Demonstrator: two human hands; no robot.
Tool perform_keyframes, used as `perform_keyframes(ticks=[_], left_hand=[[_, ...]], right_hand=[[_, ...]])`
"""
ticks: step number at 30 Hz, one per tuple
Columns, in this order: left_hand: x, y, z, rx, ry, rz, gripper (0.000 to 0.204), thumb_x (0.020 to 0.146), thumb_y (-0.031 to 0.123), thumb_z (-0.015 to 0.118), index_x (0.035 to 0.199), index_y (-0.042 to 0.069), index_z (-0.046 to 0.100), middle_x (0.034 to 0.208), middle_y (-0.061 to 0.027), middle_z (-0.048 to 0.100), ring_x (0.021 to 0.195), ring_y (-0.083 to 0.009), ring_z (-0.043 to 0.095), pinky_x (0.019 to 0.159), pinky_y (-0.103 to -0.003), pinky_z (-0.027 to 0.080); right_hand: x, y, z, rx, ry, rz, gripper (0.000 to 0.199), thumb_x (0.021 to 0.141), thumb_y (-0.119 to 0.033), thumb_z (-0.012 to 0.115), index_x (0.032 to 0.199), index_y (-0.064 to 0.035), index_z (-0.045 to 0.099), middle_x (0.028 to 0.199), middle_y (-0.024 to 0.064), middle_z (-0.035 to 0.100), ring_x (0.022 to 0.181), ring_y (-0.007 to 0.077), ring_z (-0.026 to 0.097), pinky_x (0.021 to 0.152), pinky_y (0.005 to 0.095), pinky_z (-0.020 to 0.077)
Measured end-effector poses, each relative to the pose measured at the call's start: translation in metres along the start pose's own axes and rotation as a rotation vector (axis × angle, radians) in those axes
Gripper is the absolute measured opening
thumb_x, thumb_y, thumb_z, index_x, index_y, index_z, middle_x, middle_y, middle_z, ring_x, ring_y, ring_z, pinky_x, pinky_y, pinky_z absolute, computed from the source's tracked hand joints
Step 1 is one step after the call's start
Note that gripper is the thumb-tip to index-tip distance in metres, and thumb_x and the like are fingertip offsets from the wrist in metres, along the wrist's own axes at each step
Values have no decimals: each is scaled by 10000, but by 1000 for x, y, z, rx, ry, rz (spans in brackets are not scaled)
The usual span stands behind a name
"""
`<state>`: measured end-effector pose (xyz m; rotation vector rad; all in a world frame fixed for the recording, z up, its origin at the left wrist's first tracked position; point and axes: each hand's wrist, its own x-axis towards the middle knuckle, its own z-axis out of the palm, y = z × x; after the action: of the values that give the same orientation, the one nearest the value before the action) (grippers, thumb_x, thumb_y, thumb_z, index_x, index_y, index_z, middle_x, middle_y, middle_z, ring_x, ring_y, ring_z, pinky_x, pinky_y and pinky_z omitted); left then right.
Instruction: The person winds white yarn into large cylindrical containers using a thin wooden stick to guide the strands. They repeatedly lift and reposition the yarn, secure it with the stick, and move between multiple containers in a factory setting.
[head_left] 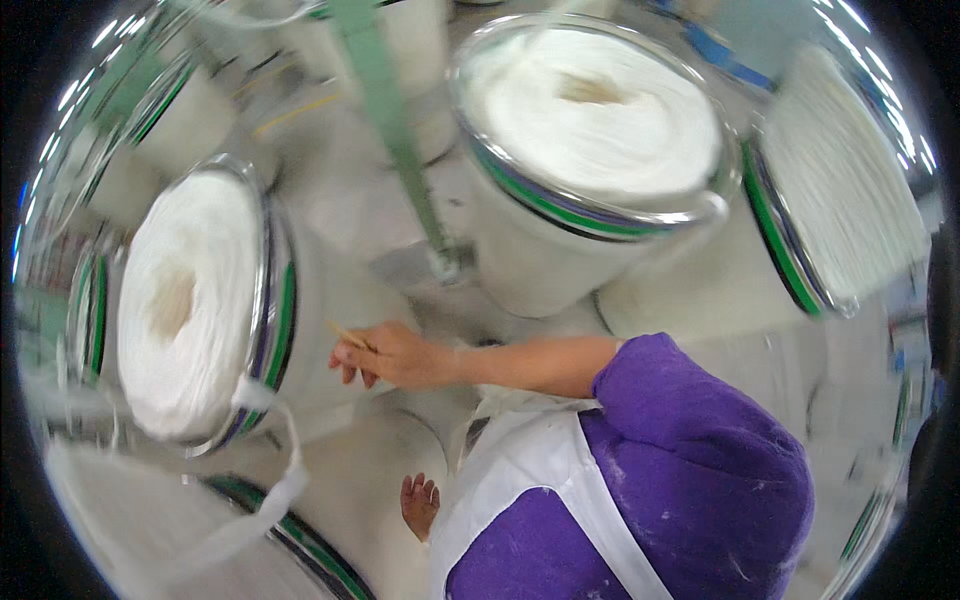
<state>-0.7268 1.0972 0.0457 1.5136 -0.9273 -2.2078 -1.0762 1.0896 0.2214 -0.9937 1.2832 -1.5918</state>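
left can (195, 300): left of the hand (395, 355)
far can (590, 150): behind the hand
sliver (190, 290): coiled in left can

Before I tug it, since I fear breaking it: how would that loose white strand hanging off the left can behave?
The strand droops in a limp curve, so likely floppy and very light. It looks like soft, fluffy fibre like the coil above it, so a firm grip or tug may pull it apart.

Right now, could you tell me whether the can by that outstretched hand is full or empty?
Full: white coiled sliver rises past the can's metal rim.
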Motion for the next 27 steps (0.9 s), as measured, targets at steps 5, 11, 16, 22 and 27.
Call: perform_keyframes(ticks=[5, 11, 16, 22, 27], left_hand=[[35, 42, 83, 270, -204, 152, 429, 910, 110, 620, 1300, -3, 480, 1201, -150, 585, 1105, -229, 571, 968, -360, 456], [32, 63, 203, 542, -748, 263, 344, 907, 79, 615, 1236, 17, 533, 1088, -80, 631, 995, -163, 589, 899, -302, 464], [14, 39, 253, 869, -963, 386, 284, 920, 120, 607, 1189, 34, 575, 1061, -63, 653, 946, -144, 593, 857, -279, 463], [-25, -16, 282, 1200, -881, 418, 407, 903, 216, 653, 1230, -5, 554, 1060, -84, 664, 960, -174, 616, 876, -312, 473], [-68, -72, 294, 1136, -824, 384, 382, 904, 235, 635, 1208, 11, 574, 1035, -103, 685, 931, -189, 652, 834, -316, 504]], right_hand=[[-105, -5, -33, -229, 299, 103, 335, 999, -308, 448, 1095, -27, 602, 889, 68, 698, 685, 167, 652, 645, 304, 515], [-273, -68, -114, -647, 876, 231, 408, 996, -379, 432, 1144, -57, 636, 1004, 126, 699, 926, 278, 663, 855, 376, 488], [-389, -125, -193, -1132, 1382, 294, 386, 996, -345, 451, 1035, -14, 646, 975, 168, 664, 938, 361, 597, 819, 435, 466], [-458, -147, -312, -1666, 1558, 149, 328, 984, -320, 481, 972, -25, 624, 916, 163, 580, 880, 346, 548, 730, 459, 439], [-451, -145, -360, -1583, 1418, 479, 323, 991, -333, 453, 914, -48, 584, 798, 142, 640, 735, 348, 618, 642, 459, 488]])
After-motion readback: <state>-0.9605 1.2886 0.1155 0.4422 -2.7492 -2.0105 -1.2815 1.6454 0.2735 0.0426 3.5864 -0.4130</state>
